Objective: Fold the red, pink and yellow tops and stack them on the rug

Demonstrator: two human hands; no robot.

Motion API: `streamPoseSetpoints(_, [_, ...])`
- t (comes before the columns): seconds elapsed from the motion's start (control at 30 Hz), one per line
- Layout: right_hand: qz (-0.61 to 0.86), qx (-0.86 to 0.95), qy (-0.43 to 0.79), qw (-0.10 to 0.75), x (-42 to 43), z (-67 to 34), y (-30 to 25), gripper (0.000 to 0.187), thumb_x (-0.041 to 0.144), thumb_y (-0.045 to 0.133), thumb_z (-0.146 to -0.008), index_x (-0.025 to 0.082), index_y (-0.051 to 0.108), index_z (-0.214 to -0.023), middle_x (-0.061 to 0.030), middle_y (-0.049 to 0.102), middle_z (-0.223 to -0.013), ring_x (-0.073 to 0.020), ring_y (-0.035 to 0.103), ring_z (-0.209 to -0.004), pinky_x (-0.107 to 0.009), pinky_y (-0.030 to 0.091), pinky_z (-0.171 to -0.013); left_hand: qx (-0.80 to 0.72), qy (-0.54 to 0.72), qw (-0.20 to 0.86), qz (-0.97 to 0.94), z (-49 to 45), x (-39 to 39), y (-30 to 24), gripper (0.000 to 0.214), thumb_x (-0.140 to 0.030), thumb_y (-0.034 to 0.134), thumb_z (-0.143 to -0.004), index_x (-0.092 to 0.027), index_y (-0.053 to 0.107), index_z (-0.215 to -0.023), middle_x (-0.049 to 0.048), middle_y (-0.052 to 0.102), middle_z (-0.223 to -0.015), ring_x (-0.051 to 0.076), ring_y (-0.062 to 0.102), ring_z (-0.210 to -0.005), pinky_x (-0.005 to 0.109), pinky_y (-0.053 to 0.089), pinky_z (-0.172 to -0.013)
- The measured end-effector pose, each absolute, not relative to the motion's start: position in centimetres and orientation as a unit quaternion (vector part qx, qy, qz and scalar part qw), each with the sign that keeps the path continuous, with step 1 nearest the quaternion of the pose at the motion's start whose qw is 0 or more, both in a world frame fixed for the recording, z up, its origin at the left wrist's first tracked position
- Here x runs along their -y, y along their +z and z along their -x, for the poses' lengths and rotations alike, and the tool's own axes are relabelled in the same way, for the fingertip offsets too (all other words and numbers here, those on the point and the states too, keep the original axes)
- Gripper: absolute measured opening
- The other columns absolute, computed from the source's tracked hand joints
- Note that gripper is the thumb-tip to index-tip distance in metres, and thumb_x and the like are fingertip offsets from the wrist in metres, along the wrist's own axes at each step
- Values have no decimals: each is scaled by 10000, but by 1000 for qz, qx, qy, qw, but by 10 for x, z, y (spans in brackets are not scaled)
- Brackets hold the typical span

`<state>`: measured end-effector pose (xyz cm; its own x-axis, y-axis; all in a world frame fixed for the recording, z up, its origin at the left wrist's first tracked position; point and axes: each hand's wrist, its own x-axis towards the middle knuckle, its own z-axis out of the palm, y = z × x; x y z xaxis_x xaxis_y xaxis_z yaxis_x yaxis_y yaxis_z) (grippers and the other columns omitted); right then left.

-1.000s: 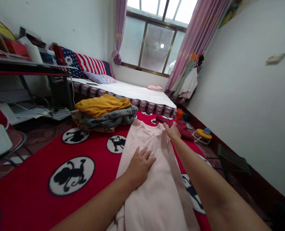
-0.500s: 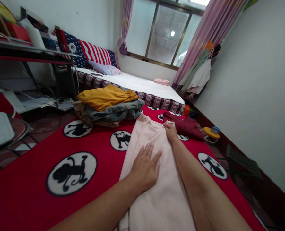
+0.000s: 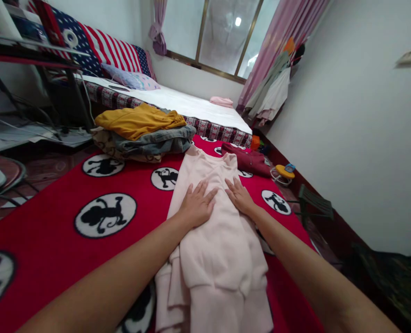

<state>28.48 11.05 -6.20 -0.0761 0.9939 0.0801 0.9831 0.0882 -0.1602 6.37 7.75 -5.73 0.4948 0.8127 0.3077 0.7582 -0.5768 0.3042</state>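
A pale pink garment, which looks like a sweatshirt (image 3: 215, 249), lies lengthwise in front of me on a red blanket (image 3: 63, 203) with monkey figures in white circles. Its neckline is at the far end, and its ribbed hem and cuffs are at the near end. My left hand (image 3: 197, 206) rests flat on the left part of it, fingers apart. On the right part lies my right hand (image 3: 239, 196), palm down with fingers spread. Neither hand grips the cloth.
Beyond on the left sits a pile of folded clothes, with a yellow garment (image 3: 141, 121) over jeans (image 3: 150, 141). A dark red garment (image 3: 249, 159) lies at the far right. Behind is a bed (image 3: 188, 105); a folding stool (image 3: 314, 202) stands by the right wall.
My right hand has let go of the garment's far right edge and come nearer, now flat on the cloth. The view has shifted, showing more of the near hem.
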Motion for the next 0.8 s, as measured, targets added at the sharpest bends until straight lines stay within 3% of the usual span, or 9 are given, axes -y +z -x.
streamPoseSetpoints(0.13, [643,760,17,96,-58,-294,-63,533,394,271,-997,242,293,-1507,-116,185,-1596,-271,161,-1470,-523,246,-1142,-428,270,110,-855,-58,-81,-56,624,-317,516,-898,-220,336,-1487,153,193,-1588,303,172,-1464,513,191,-1171])
streamPoseSetpoints(0.2, [617,779,13,112,-34,-301,-66,521,380,285,-995,226,332,-1491,-116,218,-1587,-257,160,-1471,-515,233,-1154,-404,298,148,-852,-50,-85,-58,670,-261,572,-853,-178,348,-1479,169,214,-1578,297,173,-1464,482,209,-1176])
streamPoseSetpoints(0.37, [565,799,46,204,27,-322,-66,492,279,313,-982,253,354,-1471,-80,265,-1576,-193,250,-1448,-445,272,-1167,-318,299,251,-864,-3,-84,-64,434,-132,444,-863,-158,607,-1265,132,417,-1490,224,375,-1389,402,310,-1146])
streamPoseSetpoints(0.5, [515,817,84,245,67,-334,-61,516,242,369,-956,312,356,-1468,-45,267,-1577,-192,263,-1444,-445,285,-1166,-270,200,309,-890,54,-59,-46,476,-81,380,-859,-226,647,-1226,72,464,-1467,199,390,-1381,390,318,-1135])
streamPoseSetpoints(0.63, [476,839,100,245,79,-326,-53,624,365,597,-855,339,405,-1448,-55,211,-1591,-264,227,-1452,-490,305,-1143,-263,108,302,-910,85,-27,-19,597,-90,542,-798,-374,552,-1324,-6,280,-1572,243,222,-1456,464,272,-1150])
streamPoseSetpoints(0.73, [448,857,111,229,74,-314,-48,474,410,635,-825,382,587,-1296,-33,353,-1532,-277,227,-1450,-516,316,-1127,-231,94,264,-932,86,-13,-20,686,-128,662,-739,-419,519,-1343,-16,254,-1580,281,146,-1471,509,254,-1150])
streamPoseSetpoints(0.8, [432,863,130,225,70,-308,-47,343,428,604,-847,388,667,-1182,-37,514,-1421,-266,278,-1433,-530,316,-1121,-208,119,238,-941,83,-8,-32,566,-167,632,-791,-420,572,-1293,-16,376,-1526,269,186,-1464,504,251,-1155])
